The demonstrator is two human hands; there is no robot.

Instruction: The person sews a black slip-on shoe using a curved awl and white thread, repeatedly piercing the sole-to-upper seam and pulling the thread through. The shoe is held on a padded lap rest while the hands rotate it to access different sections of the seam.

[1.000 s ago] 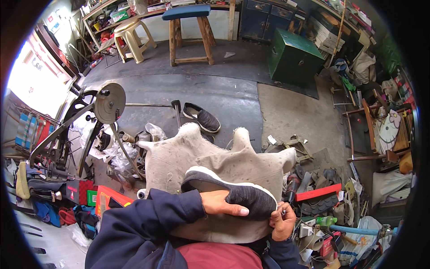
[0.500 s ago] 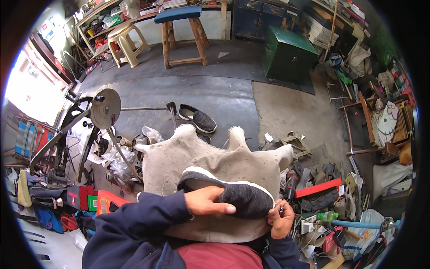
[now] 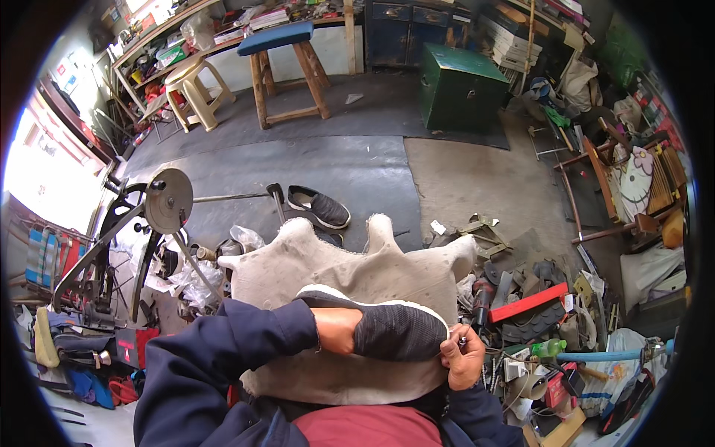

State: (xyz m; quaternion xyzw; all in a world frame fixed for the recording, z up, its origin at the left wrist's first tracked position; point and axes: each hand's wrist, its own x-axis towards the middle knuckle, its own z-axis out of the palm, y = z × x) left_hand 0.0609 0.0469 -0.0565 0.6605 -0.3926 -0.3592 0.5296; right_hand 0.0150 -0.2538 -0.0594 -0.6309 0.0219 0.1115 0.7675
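A dark grey knit slip-on shoe (image 3: 402,331) with a white sole lies sideways over my lap, on a pale stained cloth (image 3: 346,264). My left hand (image 3: 337,329) reaches inside the shoe through its opening, so its fingers are hidden. At the toe end, my right hand (image 3: 463,363) is closed with the fingertips pinched against the edge of the sole. Between these fingers shows the end of a small dark, metallic tool (image 3: 462,343); its kind is not clear. A similar dark shoe (image 3: 328,210) rests on the floor beyond the cloth.
A hand-cranked machine with a round wheel (image 3: 168,201) stands at the left. To the right lie soles and scraps, a red bar (image 3: 529,302) and a green bottle (image 3: 549,348). Farther off are a blue-topped stool (image 3: 275,39), a cream stool (image 3: 195,89) and a green chest (image 3: 462,89).
My left hand has slid from the shoe's upper into its opening, and its thumb no longer shows. The right hand stays at the toe. The whole view has shifted slightly.
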